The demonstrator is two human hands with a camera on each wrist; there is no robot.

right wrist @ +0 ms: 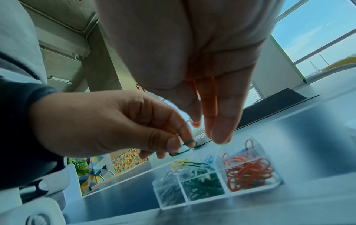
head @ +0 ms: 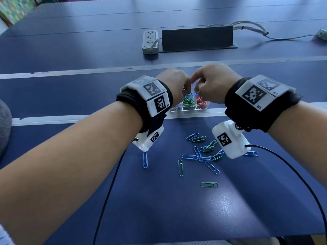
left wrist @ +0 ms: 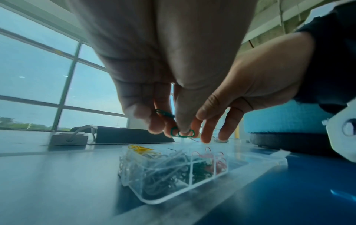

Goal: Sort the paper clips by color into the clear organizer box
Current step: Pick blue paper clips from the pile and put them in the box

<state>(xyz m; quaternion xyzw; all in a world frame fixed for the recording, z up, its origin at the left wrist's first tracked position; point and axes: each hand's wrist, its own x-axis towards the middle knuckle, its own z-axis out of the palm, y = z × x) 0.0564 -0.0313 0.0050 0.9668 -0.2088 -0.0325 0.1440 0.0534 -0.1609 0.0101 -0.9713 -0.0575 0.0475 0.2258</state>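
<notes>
Green paper clips (left wrist: 182, 134) are pinched in your left hand (head: 174, 84) above the clear organizer box (head: 187, 109), ready for its green compartment; your right hand (head: 211, 82) hovers beside with straight fingers close together, holding nothing, while loose clips (head: 203, 154) wait nearer you.

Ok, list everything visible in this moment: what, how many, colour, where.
Clear plastic organizer box: one, transparent, on the table under the hands.
Sorted clips in the box: red, green, white, yellow, blue; separate compartments.
Green paper clips: at least two, pinched in the left hand.
Loose paper clips: over a dozen, blue and green, near edge of the table.
Blue table: one.
Grey power strip: one, far side.
Black upright panel: one, beside the strip.
Left hand: over the box.
Right hand: over the box, fingers relaxed.
</notes>
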